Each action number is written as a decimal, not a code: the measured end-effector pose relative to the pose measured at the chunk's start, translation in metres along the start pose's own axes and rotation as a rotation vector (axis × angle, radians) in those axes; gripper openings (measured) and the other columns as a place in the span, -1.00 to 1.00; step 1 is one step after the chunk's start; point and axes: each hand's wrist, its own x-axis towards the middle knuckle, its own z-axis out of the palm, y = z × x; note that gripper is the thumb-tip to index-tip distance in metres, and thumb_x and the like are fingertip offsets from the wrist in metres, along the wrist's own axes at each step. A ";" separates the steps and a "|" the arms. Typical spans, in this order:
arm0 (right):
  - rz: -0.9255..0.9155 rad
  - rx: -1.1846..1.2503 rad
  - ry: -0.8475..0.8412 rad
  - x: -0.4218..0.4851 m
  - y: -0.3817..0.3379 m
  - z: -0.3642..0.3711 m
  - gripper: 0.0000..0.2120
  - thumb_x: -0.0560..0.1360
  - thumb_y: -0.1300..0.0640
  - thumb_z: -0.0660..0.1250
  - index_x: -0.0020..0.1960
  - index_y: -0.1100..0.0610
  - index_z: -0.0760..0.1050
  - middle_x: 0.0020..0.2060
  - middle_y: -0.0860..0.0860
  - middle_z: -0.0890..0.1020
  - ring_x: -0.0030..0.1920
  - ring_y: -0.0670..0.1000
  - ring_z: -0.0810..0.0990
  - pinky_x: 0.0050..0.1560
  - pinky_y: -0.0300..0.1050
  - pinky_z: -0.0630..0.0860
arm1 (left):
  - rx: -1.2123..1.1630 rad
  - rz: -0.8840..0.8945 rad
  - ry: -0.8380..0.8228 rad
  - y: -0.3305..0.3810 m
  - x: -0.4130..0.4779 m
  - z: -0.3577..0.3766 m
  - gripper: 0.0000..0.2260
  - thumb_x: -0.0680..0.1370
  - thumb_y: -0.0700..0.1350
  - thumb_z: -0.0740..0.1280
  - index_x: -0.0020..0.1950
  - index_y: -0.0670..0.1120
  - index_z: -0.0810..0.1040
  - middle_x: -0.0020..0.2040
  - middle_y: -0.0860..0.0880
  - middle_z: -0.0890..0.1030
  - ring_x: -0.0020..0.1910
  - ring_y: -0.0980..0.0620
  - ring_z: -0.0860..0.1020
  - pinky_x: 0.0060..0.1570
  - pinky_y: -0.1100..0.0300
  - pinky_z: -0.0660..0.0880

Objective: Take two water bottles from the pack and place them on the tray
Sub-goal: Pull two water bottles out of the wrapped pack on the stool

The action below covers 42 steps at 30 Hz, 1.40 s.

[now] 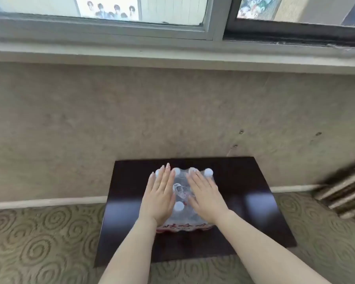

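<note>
Resting flat, fingers extended, the left hand (pixel 159 196) and right hand (pixel 205 194) lie palm-down on the shrink-wrapped water bottle pack (pixel 181 193), gripping nothing. Pack sits centred on the dark tray (pixel 254 201), directly beneath both hands, bottles upright with white caps (pixel 179 206) exposed between them. Both hands equally near; wrap apparently unopened

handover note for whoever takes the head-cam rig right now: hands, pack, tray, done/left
Left hand: open, flat on top of the shrink-wrapped pack of clear, white-capped water bottles, left side.
Right hand: open, flat on the pack's right side.
Pack: sits on the dark glossy rectangular tray on the patterned carpet below the window; wrap looks unopened.
Done: nothing, no loose bottle in view.
Left: open the wrap, take out two bottles, stand them on bare tray beside the pack.
</note>
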 end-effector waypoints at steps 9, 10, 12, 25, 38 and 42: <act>0.093 0.017 -0.139 -0.009 0.005 0.050 -0.46 0.64 -0.07 -0.09 0.54 0.04 -0.18 0.55 -0.04 -0.18 0.45 -0.10 -0.38 0.50 0.02 -0.25 | -0.140 -0.086 -0.229 -0.010 -0.018 0.067 -0.46 0.59 0.13 -0.22 0.54 -0.04 -0.10 0.57 -0.06 -0.06 0.54 -0.14 -0.17 0.49 -0.06 -0.20; 0.099 0.011 -0.137 -0.009 0.004 0.052 -0.46 0.64 -0.07 -0.09 0.54 0.04 -0.18 0.55 -0.04 -0.18 0.46 -0.09 -0.37 0.51 0.03 -0.25 | -0.153 -0.077 -0.223 -0.010 -0.018 0.068 -0.47 0.60 0.12 -0.18 0.54 -0.05 -0.03 0.57 -0.07 0.01 0.54 -0.16 -0.12 0.49 -0.08 -0.15; 0.107 0.021 -0.126 -0.008 0.002 0.054 -0.47 0.64 -0.05 -0.08 0.54 0.04 -0.18 0.55 -0.03 -0.18 0.46 -0.08 -0.35 0.51 0.05 -0.25 | -0.180 -0.066 -0.193 -0.010 -0.018 0.066 -0.49 0.61 0.10 -0.15 0.54 -0.05 0.05 0.57 -0.08 0.07 0.54 -0.18 -0.08 0.48 -0.08 -0.12; 0.106 0.136 -0.169 0.018 0.008 0.046 -0.46 0.61 -0.14 -0.02 0.53 0.01 0.03 0.56 -0.03 -0.02 0.54 -0.07 -0.16 0.52 0.07 -0.19 | -0.195 -0.044 -0.175 -0.010 -0.020 0.062 -0.46 0.60 0.09 -0.15 0.51 -0.11 0.19 0.53 -0.13 0.22 0.53 -0.20 0.00 0.44 -0.02 -0.13; 0.079 0.187 -0.061 0.034 0.006 0.017 -0.86 0.55 0.17 0.15 0.06 0.10 0.44 0.20 0.04 0.56 0.20 0.12 0.49 0.10 0.04 0.41 | -0.206 -0.062 -0.179 -0.011 -0.020 0.066 -0.46 0.61 0.13 -0.17 0.53 -0.08 0.11 0.55 -0.10 0.16 0.53 -0.10 -0.17 0.47 0.04 -0.20; 0.041 0.147 -0.133 0.017 0.028 -0.003 -0.78 0.53 0.21 0.15 0.16 0.06 0.37 -0.02 0.06 0.66 -0.09 0.20 0.61 -0.12 0.09 0.53 | -0.198 -0.069 -0.192 -0.012 -0.022 0.067 -0.50 0.63 0.10 -0.11 0.54 -0.05 0.05 0.57 -0.07 0.10 0.52 -0.05 -0.25 0.45 0.08 -0.27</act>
